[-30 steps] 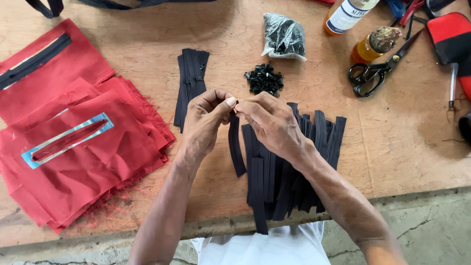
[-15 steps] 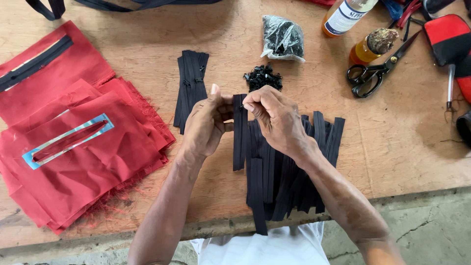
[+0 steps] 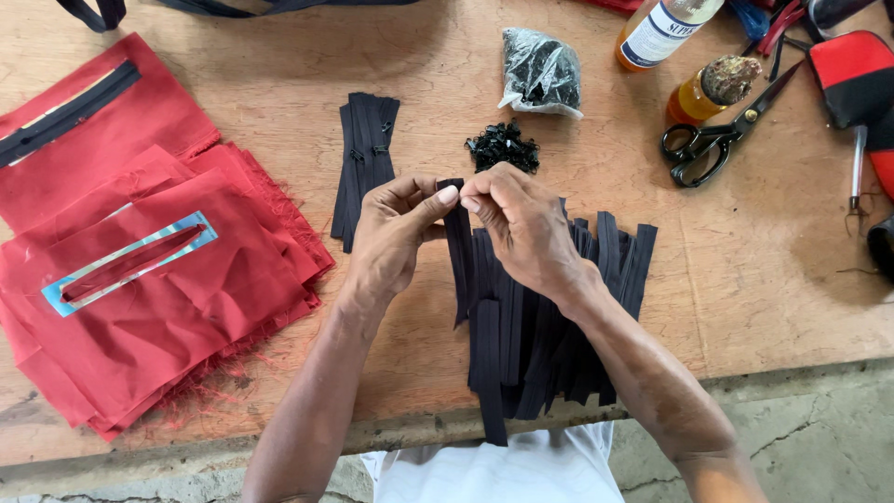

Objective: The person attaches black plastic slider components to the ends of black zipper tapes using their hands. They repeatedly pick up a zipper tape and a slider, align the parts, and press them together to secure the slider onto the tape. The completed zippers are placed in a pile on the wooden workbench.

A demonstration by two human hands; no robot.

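Note:
My left hand [image 3: 393, 238] and my right hand [image 3: 518, 224] meet above a wooden table [image 3: 279, 112], both pinching the top end of one black zipper strip [image 3: 458, 261] that hangs down between them. Under my right wrist lies a spread pile of black zipper strips [image 3: 549, 345], reaching the table's near edge. Just beyond my fingertips sits a small heap of black zipper sliders [image 3: 503, 146]. A second, neat stack of black zipper strips with sliders on them [image 3: 363, 158] lies to the left of my left hand.
Red fabric pieces [image 3: 158, 298] with a light blue window template [image 3: 126, 264] fill the left. A clear bag of black sliders [image 3: 540, 70], two bottles [image 3: 708, 88], black scissors [image 3: 708, 140] and a red and black pouch [image 3: 852, 79] are at the back right.
The zipper strip was turned upright between my hands; its top end now sits pinched by both sets of fingertips, and my hands have shifted slightly.

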